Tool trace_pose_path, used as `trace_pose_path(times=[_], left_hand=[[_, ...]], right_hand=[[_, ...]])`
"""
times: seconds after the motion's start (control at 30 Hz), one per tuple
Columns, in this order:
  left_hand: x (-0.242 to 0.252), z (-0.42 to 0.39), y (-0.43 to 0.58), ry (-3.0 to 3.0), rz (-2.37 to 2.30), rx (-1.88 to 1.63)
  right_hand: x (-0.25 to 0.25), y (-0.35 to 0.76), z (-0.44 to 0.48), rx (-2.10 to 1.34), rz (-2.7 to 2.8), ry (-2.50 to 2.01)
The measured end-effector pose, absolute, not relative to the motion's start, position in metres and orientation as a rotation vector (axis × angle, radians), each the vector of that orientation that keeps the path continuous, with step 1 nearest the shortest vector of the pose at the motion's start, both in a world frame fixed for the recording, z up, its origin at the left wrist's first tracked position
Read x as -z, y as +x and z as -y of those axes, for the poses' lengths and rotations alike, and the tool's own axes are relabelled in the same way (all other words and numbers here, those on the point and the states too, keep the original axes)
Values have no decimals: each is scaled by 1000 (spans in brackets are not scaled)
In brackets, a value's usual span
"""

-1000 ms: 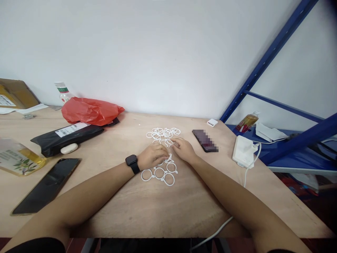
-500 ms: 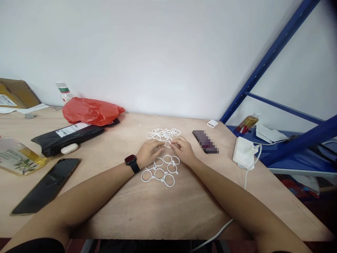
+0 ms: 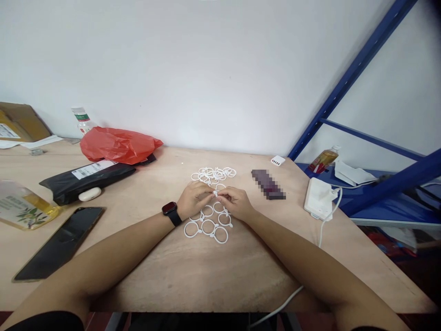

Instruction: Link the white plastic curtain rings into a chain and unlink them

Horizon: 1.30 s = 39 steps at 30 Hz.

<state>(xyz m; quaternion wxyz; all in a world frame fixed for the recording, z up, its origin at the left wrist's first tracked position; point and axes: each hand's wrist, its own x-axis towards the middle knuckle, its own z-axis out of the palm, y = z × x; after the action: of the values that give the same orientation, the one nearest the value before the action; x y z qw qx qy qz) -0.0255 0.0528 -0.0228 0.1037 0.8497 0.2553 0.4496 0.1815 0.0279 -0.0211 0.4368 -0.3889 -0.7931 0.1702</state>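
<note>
Between my fingertips is a white plastic ring (image 3: 221,186) with a small clasp, its loop pointing toward the wall. My left hand (image 3: 195,199), below which a black watch sits on the wrist, pinches the clasp from the left. From the right, my right hand (image 3: 237,202) closes its thumb and fingers on the same clasp. Just nearer to me lie several white rings (image 3: 208,227) spread flat on the table, some partly hidden by my hands. Beyond my fingers is a loose pile of similar rings (image 3: 217,173).
Left are a red plastic bag (image 3: 119,145), a black parcel (image 3: 89,179), a white earbud case (image 3: 90,194), a phone (image 3: 58,243) and an oil bottle (image 3: 27,204). Right are a dark pixelated object (image 3: 268,185), a white power strip (image 3: 319,197) with a cable, and a blue shelf frame (image 3: 347,80).
My hands have come closer together and slightly nearer to me, and both now meet at the ring's clasp. The ring's loop shows above the fingertips. The other rings look unmoved.
</note>
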Motion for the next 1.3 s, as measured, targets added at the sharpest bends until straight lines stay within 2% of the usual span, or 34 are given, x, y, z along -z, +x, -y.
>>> trace_pose_path(times=[0.6, 0.77, 1.07, 1.3], left_hand=[[17, -49, -25, 2530, -561, -1259], [19, -50, -25, 2499, -636, -1209], [16, -47, -23, 2609, -501, -1077], [18, -49, -22, 2611, -536, -1065]], right_hand=[[27, 181, -26, -493, 1952, -982], [26, 182, -29, -550, 1914, -1002], [31, 197, -51, -295, 2016, -1137], [36, 196, -55, -324, 2178, -1346]])
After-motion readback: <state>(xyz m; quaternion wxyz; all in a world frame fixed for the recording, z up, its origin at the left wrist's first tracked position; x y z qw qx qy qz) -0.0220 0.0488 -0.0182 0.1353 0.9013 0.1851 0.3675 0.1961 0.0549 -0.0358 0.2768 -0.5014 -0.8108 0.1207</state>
